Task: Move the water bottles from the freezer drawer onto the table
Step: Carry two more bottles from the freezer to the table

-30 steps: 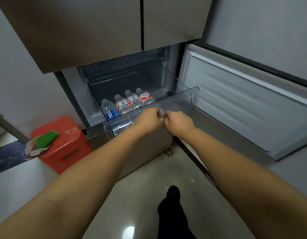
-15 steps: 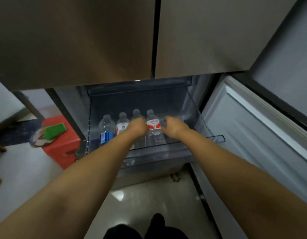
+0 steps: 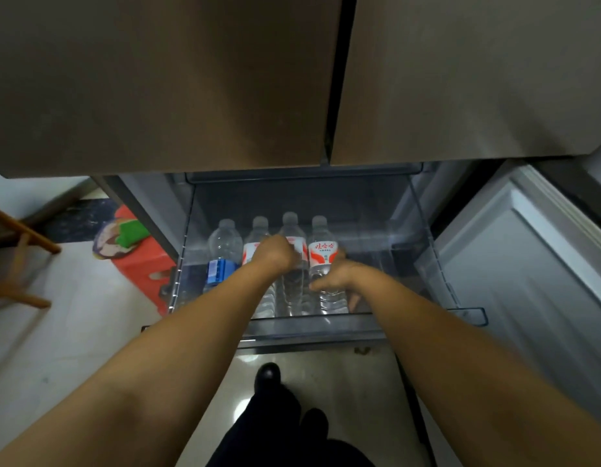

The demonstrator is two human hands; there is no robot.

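Since a second ago both hands have left the front rim of the freezer drawer (image 3: 312,326) and gone down into it among the water bottles (image 3: 289,254). Four bottles lie side by side in the drawer, centre of frame, caps pointing to the back.

Left hand (image 3: 275,254) sits over the second and third bottles, fingers curled down; what it holds, if anything, cannot be told. Right hand (image 3: 333,276) grasps the rightmost bottle (image 3: 323,256), thumb across its front and fingers round its far side. The blue-label bottle (image 3: 221,254) at the left is untouched.

Judgement: drawer is open, first pick-up under way, no bottle lifted out yet. No bench in view.

Room: pale tiled floor (image 3: 56,348), red stool (image 3: 142,261) at middle left with a green item on top, wooden chair legs (image 3: 19,261) at far left, open freezer door (image 3: 528,264) at right, closed brown doors above.
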